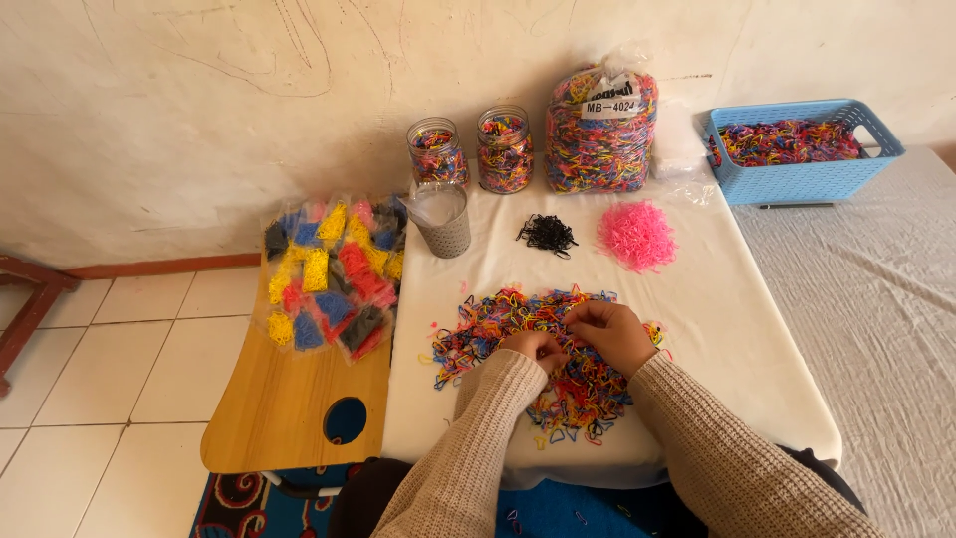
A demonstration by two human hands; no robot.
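A loose heap of small multicoloured rubber bands [498, 324] lies on a white cloth-covered table [737, 329]. My left hand [535, 348] and my right hand [612, 334] rest on top of the heap near its middle, fingers curled and pinching among the bands. Which single band each hand grips I cannot tell. Further back lie a small pile of black bands [546, 234] and a larger pile of pink bands [636, 235].
Two clear jars [436, 151] [505, 149] and a big clear bag [600, 125] of mixed bands stand by the wall. A grey mesh cup [442, 221], a blue basket [797, 179] of bands, and packets of sorted bands [334, 274] on a wooden board [289, 408] surround them.
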